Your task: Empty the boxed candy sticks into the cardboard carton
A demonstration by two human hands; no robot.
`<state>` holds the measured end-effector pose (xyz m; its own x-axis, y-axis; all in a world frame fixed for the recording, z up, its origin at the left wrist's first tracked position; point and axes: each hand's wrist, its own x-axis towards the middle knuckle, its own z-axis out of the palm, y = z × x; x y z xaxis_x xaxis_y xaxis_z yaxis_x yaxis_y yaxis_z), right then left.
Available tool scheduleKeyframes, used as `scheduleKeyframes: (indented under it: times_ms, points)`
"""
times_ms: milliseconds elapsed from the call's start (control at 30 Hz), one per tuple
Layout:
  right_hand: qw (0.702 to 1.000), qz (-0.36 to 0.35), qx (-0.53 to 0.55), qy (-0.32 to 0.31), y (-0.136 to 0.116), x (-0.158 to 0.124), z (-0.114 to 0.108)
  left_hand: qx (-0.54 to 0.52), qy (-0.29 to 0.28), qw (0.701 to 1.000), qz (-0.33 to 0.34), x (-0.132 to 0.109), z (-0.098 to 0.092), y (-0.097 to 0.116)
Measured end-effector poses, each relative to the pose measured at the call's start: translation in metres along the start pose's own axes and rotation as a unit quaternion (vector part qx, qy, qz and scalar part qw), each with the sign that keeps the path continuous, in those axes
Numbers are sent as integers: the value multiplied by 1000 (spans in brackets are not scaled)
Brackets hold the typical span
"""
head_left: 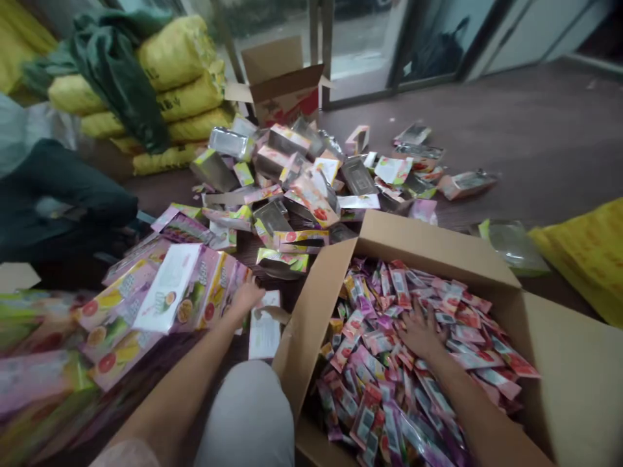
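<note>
My right hand [422, 332] lies with fingers spread on a heap of small stick sachets [370, 344], mostly pink, red and purple. They fill a large open cardboard box [316, 311] in front of me at the right. My left hand [247, 299] touches the right end of a row of fruit-printed boxes [214, 288]. Its fingers are blurred and partly hidden, so I cannot see whether they grip a box. A white-sided box [265, 327] lies just beside that hand, between the row and the cardboard box.
Emptied, torn cartons [311, 194] lie piled on the floor ahead. Behind them stand an open cardboard carton [287, 97] and stacked yellow sacks [185, 91]. Another person's leg [63, 201] is at the left. A yellow sack [588, 253] lies at the right.
</note>
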<state>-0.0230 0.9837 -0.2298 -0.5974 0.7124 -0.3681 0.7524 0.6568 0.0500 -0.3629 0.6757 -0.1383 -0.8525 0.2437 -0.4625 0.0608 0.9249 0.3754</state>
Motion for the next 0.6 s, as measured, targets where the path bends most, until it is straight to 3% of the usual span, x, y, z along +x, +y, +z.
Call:
scheduleKeyframes:
  times_ms: [100, 200, 300, 367, 467, 600]
  points:
    - [999, 10, -2, -51, -2, -4, -17, 24, -33, 996, -82, -23, 45, -57]
    - [999, 16, -1, -52, -2, -24, -27, 46, -30, 990, -133, -27, 95, -82]
    - [999, -6, 2, 39, 5, -60, -18, 101, -33, 980, -166, -18, 141, -87]
    - [991, -51, -6, 121, 12, -89, -3, 116, -35, 979, -163, -12, 162, -88]
    - [971, -156, -20, 178, 16, -131, 18, 113, -16, 983, -145, -10, 171, -92]
    - [941, -232, 11, 248, 9, -168, 28, 140, -4, 986, -85, -23, 145, -105]
